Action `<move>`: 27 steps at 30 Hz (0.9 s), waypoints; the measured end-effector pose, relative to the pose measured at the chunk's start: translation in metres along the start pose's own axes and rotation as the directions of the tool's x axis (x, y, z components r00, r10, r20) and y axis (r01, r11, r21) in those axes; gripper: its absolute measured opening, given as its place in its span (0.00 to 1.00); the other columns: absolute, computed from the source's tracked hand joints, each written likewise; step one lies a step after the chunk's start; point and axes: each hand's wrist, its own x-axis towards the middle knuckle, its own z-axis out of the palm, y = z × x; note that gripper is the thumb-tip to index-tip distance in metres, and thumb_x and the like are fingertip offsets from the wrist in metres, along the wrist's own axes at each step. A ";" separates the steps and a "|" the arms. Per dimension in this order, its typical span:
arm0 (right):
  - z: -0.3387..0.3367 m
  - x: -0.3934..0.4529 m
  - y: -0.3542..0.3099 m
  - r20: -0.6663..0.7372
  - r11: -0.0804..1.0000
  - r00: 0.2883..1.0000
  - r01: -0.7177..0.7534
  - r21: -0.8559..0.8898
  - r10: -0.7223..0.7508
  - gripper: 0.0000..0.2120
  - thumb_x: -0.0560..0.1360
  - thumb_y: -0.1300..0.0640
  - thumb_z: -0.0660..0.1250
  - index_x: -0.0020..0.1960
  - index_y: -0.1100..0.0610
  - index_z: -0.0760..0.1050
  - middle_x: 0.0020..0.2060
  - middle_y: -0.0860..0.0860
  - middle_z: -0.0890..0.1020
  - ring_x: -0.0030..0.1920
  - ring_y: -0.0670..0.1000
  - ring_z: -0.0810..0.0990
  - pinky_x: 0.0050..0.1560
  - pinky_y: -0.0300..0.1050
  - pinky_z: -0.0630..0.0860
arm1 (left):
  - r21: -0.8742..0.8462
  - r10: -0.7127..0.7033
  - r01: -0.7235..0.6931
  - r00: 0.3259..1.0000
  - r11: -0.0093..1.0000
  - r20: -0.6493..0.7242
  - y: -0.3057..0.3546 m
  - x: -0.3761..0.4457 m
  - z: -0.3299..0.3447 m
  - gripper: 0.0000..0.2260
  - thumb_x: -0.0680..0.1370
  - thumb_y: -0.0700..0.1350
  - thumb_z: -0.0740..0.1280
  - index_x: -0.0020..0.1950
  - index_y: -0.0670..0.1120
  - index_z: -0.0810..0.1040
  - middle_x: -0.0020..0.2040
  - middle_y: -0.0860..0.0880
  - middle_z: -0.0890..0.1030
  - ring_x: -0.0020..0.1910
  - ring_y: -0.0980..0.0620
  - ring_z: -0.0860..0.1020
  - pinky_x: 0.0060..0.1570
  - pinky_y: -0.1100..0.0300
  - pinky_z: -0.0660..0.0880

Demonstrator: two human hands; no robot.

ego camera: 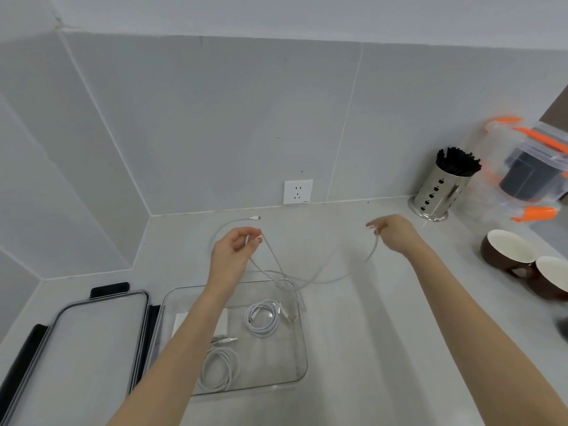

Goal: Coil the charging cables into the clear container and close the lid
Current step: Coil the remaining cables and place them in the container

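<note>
Charging cable, white, is strung between our two hands above the counter, sagging over the far rim of the clear container. One plug end lies on the counter at 12 o'clock from our left hand, near the wall.

Left hand pinches a strand btwn thumb & fingers. Right hand, at 3 o'clock from the left, pinches the cable too, other fingers spread loosely. Exactly which strands run where in the tangle near the rim, we can't tell.

Inside the container, two coiled cables already: one near the middle, one at 7 o'clock from it, partly under our left forearm. A white block, prob. a charger, sits at 9 o'clock from the middle coil. Lid w/ black clips lies flat on the counter at 9 o'clock from the container, just beside it.

Step in hand, as we read it: straightening the last loose cable before looping it. Next move calls for gathering even loops into the left hand, right hand feeding slack w/o snagging the rim, then dropping the coil into the free space at 3 o'clock of the container. Lid not yet on.
</note>
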 end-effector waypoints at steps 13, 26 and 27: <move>0.117 -0.027 -0.086 0.565 0.860 0.814 0.378 -0.343 -0.132 0.11 0.75 0.56 0.62 0.38 0.62 0.74 0.35 0.54 0.77 0.45 0.56 0.75 0.39 0.44 0.71 | 0.154 0.044 -0.066 0.989 0.986 0.143 0.000 -0.013 0.026 0.08 0.74 0.39 0.68 0.43 0.53 0.78 0.51 0.51 0.82 0.51 0.56 0.79 0.52 0.66 0.73; 0.089 -0.029 -0.076 0.345 0.978 0.919 0.206 -0.007 -0.191 0.13 0.76 0.60 0.59 0.48 0.66 0.80 0.30 0.53 0.75 0.30 0.50 0.71 0.26 0.33 0.65 | 0.222 0.038 -0.048 0.998 0.974 0.046 -0.009 -0.008 0.029 0.06 0.71 0.39 0.71 0.44 0.49 0.79 0.43 0.48 0.81 0.41 0.59 0.79 0.43 0.72 0.73; 0.074 -0.032 -0.082 0.290 0.970 0.926 0.240 0.043 -0.242 0.13 0.76 0.57 0.61 0.45 0.64 0.81 0.26 0.50 0.71 0.27 0.47 0.68 0.24 0.33 0.62 | 0.256 0.038 -0.043 0.999 0.966 0.026 -0.011 -0.007 0.029 0.05 0.72 0.40 0.71 0.46 0.47 0.79 0.44 0.48 0.81 0.42 0.58 0.79 0.42 0.76 0.72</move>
